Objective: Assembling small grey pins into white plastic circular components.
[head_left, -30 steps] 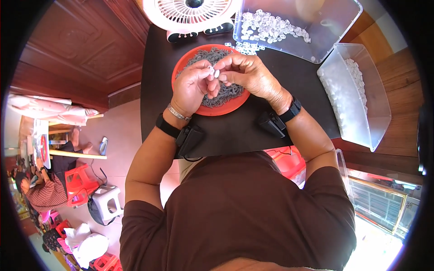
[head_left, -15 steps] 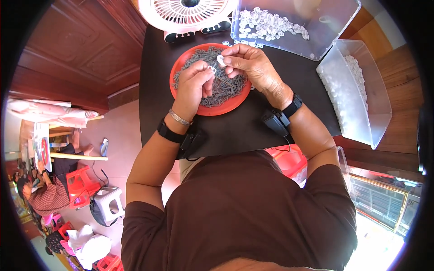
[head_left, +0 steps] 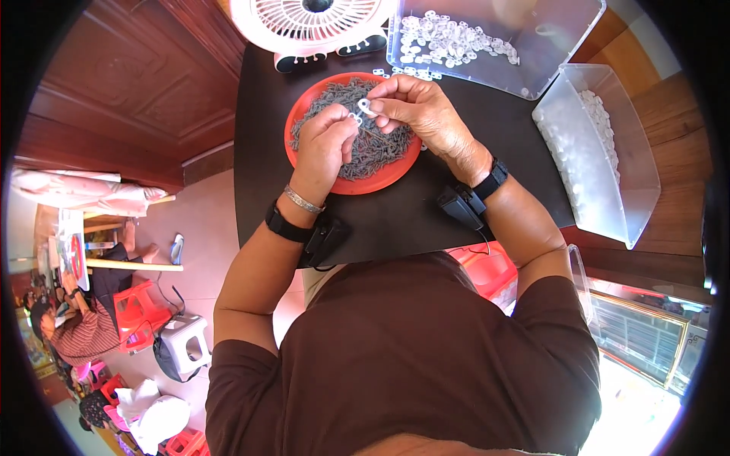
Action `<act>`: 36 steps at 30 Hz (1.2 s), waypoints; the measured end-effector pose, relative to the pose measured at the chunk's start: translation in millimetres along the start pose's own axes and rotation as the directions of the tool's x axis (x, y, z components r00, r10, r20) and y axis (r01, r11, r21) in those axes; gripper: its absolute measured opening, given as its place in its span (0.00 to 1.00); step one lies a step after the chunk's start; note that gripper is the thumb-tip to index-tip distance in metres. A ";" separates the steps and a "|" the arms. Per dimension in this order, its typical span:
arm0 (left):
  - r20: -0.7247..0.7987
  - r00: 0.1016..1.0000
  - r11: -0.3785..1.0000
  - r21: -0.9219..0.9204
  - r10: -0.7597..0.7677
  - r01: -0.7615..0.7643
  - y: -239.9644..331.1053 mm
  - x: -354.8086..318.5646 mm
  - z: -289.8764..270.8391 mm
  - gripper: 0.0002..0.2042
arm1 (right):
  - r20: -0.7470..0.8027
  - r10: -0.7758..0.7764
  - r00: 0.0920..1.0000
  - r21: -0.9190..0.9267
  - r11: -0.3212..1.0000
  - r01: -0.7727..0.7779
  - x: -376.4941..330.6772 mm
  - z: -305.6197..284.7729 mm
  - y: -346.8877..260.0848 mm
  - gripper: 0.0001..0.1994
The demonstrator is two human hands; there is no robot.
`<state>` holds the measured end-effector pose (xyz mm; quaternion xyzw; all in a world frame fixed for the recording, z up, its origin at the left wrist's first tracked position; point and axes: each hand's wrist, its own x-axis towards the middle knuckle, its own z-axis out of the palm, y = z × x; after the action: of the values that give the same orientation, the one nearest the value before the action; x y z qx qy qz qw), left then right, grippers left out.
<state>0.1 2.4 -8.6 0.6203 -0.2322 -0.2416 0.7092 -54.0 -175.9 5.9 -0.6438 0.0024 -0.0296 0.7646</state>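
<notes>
Fingers (head_left: pixel 335 114): left hand (head_left: pixel 323 143), right hand (head_left: pixel 418 110) clamping white pieces (head_left: pixel 368 111);
Dark table (head_left: pixel 380 228): fan (head_left: pixel 312 53) standing at far-left corner;
Room floor (head_left: pixel 205 235): showing pinkish;
Look: pieces appearing small, holed

Held pieces (head_left: pixel 365 107): white
Round dish (head_left: pixel 372 185): plain orange-red
Heap in the dish (head_left: pixel 374 156): dark grey
Tabletop (head_left: pixel 380 224): plain black
Fan (head_left: pixel 283 29): white with a pinkish tinge, black hub
Fan feet (head_left: pixel 361 45): black with white marks
Large bin (head_left: pixel 536 57): clear, with a bluish tint
Loose pieces in it (head_left: pixel 452 42): white
Shirt (head_left: pixel 426 349): plain dark brown
Wristbands (head_left: pixel 287 223): black
Bracelet (head_left: pixel 303 199): silver
Door (head_left: pixel 125 83): reddish brown
Floor (head_left: pixel 209 243): pale pink
Stool (head_left: pixel 144 296): red
Co-worker's top (head_left: pixel 85 334): reddish brown, striped
</notes>
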 end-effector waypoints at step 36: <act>-0.064 0.997 0.997 0.058 0.051 -0.047 -0.4 -6.1 10.5 0.10 | 0.095 -0.136 0.986 -0.155 0.977 0.150 -5.1 8.2 5.0 0.06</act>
<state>-11.3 -1.8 -7.8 0.6416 -0.2306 -0.1970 0.7046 -58.5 -166.7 2.2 -0.7028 -0.0736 -0.0572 0.7053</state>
